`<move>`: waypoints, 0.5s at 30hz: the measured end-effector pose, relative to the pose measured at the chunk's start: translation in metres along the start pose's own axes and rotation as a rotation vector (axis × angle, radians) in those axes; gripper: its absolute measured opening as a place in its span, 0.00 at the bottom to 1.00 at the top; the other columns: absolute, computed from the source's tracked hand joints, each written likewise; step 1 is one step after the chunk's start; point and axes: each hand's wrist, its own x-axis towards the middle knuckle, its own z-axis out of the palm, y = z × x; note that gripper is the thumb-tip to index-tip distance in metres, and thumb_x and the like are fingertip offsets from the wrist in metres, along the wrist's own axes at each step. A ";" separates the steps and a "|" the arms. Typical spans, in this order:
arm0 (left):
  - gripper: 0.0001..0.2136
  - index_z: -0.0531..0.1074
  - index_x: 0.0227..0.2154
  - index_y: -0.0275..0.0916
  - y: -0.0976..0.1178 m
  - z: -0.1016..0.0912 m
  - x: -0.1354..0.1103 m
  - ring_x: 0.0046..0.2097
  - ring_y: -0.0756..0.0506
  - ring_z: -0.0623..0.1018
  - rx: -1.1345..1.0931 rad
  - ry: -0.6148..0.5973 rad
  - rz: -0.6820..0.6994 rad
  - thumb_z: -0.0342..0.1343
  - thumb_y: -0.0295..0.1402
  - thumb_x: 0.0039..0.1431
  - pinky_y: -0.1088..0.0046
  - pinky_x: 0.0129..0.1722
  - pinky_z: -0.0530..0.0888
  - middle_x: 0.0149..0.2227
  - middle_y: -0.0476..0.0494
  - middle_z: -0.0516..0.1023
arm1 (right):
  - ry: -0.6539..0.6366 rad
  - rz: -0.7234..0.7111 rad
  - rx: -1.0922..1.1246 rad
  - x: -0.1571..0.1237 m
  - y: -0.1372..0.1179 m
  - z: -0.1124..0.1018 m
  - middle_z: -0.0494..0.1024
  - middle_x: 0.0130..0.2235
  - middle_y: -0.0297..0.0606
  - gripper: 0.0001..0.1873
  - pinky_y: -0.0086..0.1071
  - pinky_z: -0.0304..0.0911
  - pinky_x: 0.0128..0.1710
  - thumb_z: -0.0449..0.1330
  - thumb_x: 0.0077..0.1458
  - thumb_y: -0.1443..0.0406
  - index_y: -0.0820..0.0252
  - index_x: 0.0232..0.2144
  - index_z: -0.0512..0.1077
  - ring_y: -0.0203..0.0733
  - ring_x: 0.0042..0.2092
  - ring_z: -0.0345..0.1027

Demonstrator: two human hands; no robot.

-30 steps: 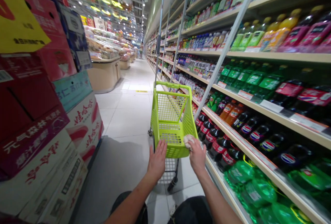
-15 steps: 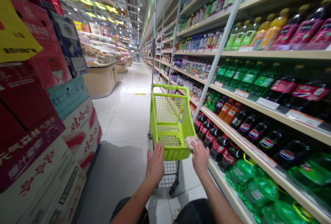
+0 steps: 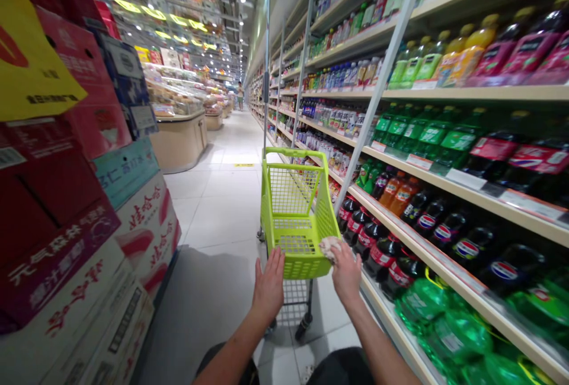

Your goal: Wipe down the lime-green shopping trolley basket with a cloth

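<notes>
Supermarket shelving (image 3: 448,186) runs down our right side, stocked with cola, green and orange soft-drink bottles, while stacked cartons (image 3: 80,213) wall off the left and a pale tiled floor (image 3: 217,207) stretches away towards distant counters. Between them stands our lime-green shopping cart (image 3: 296,213), upright on its wheels, close beside the lowest shelf and directly ahead of us. It looks like a small plastic basket with mesh walls, a raised handle bar at its far end and nothing inside it that we can see. We judge that we are wiping the cart's near rim: our right hand (image 3: 347,269) is closed around a crumpled pale cloth (image 3: 329,247) and presses it against the near right corner of the basket, so that grip is shut on the cloth. Our left hand (image 3: 269,284) is spread flat with fingers extended against the near left side of the basket, holding nothing, seemingly steadying the cart. As we read it, the next move calls for drawing the cloth along the rim while the left hand keeps the wheeled cart from rolling off, and for staying clear of the cola bottles (image 3: 377,249) just beside the right hand.
</notes>
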 end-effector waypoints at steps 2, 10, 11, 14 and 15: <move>0.29 0.53 0.56 0.34 0.002 0.002 0.000 0.61 0.45 0.52 -0.007 0.009 -0.014 0.40 0.20 0.47 0.51 0.57 0.51 0.60 0.41 0.52 | 0.010 0.018 -0.007 0.000 0.004 0.000 0.67 0.52 0.43 0.21 0.49 0.42 0.53 0.47 0.47 0.77 0.58 0.40 0.70 0.46 0.55 0.55; 0.24 0.60 0.52 0.36 0.008 -0.020 0.005 0.58 0.43 0.59 -0.231 0.021 -0.096 0.40 0.21 0.50 0.48 0.58 0.48 0.57 0.39 0.61 | -0.134 -0.239 0.297 -0.012 -0.056 0.016 0.67 0.52 0.37 0.28 0.45 0.47 0.53 0.45 0.40 0.78 0.54 0.41 0.70 0.42 0.54 0.57; 0.23 0.61 0.51 0.36 0.014 -0.026 0.007 0.57 0.44 0.62 -0.317 0.040 -0.144 0.40 0.21 0.50 0.48 0.58 0.47 0.55 0.39 0.64 | -0.122 -0.203 0.331 -0.011 -0.053 0.015 0.68 0.51 0.38 0.26 0.46 0.47 0.53 0.46 0.41 0.77 0.55 0.41 0.70 0.43 0.54 0.58; 0.19 0.62 0.49 0.38 0.040 -0.035 0.025 0.51 0.46 0.68 -0.703 0.060 -0.228 0.41 0.26 0.54 0.58 0.55 0.59 0.49 0.41 0.71 | -0.071 0.017 0.519 -0.006 -0.045 0.018 0.70 0.49 0.44 0.22 0.42 0.56 0.50 0.47 0.47 0.68 0.61 0.46 0.67 0.46 0.51 0.62; 0.18 0.61 0.49 0.39 0.049 -0.034 0.032 0.49 0.48 0.71 -0.853 0.028 -0.236 0.40 0.29 0.55 0.64 0.52 0.65 0.48 0.42 0.72 | -0.072 0.088 0.615 -0.006 -0.046 0.020 0.71 0.48 0.45 0.23 0.40 0.59 0.47 0.47 0.49 0.65 0.63 0.48 0.65 0.46 0.49 0.64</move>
